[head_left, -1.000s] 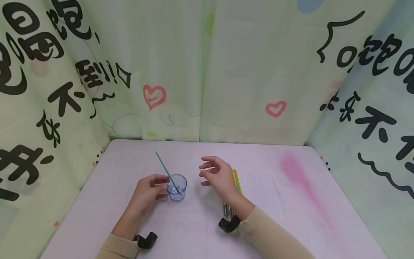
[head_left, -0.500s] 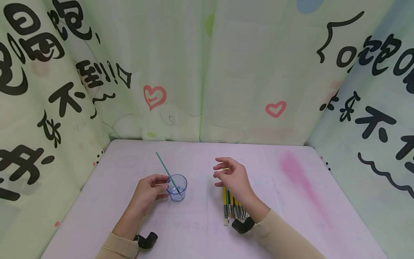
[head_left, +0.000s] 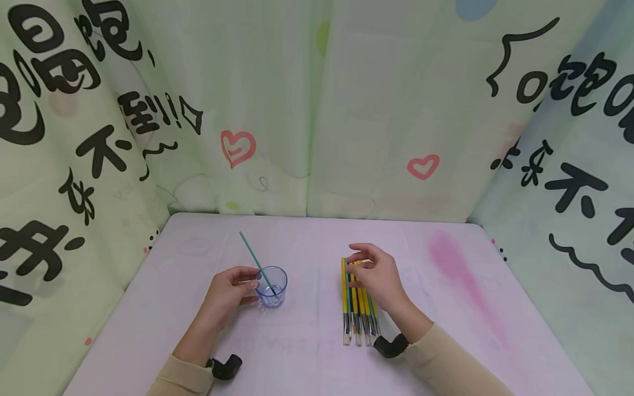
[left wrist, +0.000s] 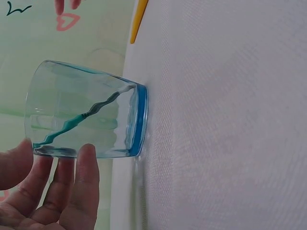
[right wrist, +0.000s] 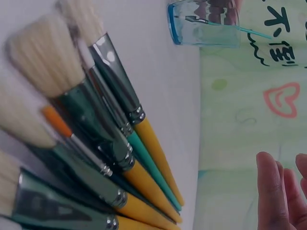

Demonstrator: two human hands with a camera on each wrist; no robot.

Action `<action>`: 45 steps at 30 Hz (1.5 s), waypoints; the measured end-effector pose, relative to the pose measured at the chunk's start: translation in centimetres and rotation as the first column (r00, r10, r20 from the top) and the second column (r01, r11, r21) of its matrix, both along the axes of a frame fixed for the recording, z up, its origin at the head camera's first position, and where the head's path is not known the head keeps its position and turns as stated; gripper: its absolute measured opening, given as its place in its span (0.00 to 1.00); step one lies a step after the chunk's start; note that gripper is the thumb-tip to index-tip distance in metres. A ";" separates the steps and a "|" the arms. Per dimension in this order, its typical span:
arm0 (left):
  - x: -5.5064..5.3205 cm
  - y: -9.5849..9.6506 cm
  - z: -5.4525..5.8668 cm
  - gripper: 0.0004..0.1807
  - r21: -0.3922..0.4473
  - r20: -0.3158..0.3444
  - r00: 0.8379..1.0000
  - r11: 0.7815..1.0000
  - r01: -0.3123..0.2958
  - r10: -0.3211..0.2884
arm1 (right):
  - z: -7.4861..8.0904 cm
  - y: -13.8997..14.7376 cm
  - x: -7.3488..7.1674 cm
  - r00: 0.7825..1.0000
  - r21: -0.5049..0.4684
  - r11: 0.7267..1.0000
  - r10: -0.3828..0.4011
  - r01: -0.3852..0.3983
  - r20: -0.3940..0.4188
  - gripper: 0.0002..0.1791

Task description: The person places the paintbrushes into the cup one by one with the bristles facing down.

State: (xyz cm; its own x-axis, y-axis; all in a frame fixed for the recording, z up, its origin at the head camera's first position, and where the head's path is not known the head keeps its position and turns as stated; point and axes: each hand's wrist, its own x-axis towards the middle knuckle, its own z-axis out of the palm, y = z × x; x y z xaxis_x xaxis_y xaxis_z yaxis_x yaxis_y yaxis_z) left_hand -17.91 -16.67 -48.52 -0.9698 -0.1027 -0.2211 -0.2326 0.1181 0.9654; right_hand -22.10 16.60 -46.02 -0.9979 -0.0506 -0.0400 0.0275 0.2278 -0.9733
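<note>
Near the rim of the blue-tinted glass point(head_left: 279, 285), the left hand point(head_left: 230, 289) grips with thumb and fingers, probably to keep it steady while the teal paintbrush point(head_left: 250, 249) leans inside; the right hand point(head_left: 380, 276), fingers loosely parted, seems to hover above the paintbrush row point(head_left: 354, 301).

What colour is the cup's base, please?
The cup's base is blue, clearest in the left wrist view.

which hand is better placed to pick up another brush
The right hand, probably: it is at the brushes and seems empty, while the left hand holds the glass, farther from them.
</note>
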 end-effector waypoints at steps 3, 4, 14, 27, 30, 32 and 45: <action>0.0 0.0 0.0 0.17 -0.004 0.000 1.000 1.000 0.000 0.000 | -0.3 0.7 0.0 1.000 0.022 1.000 -0.013 0.013 0.009 0.24; 0.0 0.0 0.0 0.17 -0.005 0.001 1.000 1.000 0.000 0.000 | -0.3 0.9 0.0 1.000 0.032 0.999 -0.018 0.018 0.011 0.24; 0.1 0.0 0.0 0.17 -0.006 -0.005 1.000 1.000 0.005 -0.005 | -1.1 2.9 -0.3 0.996 0.156 0.985 -0.081 0.075 0.034 0.26; 0.1 -0.1 0.0 0.17 0.005 0.000 1.000 1.000 0.005 -0.005 | -1.8 4.3 -0.7 0.989 0.268 0.961 -0.103 0.071 0.107 0.27; 0.1 -0.1 0.0 0.17 0.003 0.007 1.000 1.000 0.000 0.000 | -1.9 4.3 -0.8 0.987 0.301 0.951 -0.109 0.068 0.122 0.27; 0.1 0.0 0.0 0.17 0.002 0.005 1.000 1.000 0.001 -0.001 | -2.1 4.4 -0.9 0.985 0.324 0.944 -0.114 0.066 0.133 0.27; 0.0 0.0 -0.1 0.17 0.000 0.007 1.000 1.000 0.001 -0.001 | -3.3 4.1 -1.8 0.981 0.425 0.904 -0.116 0.039 0.155 0.26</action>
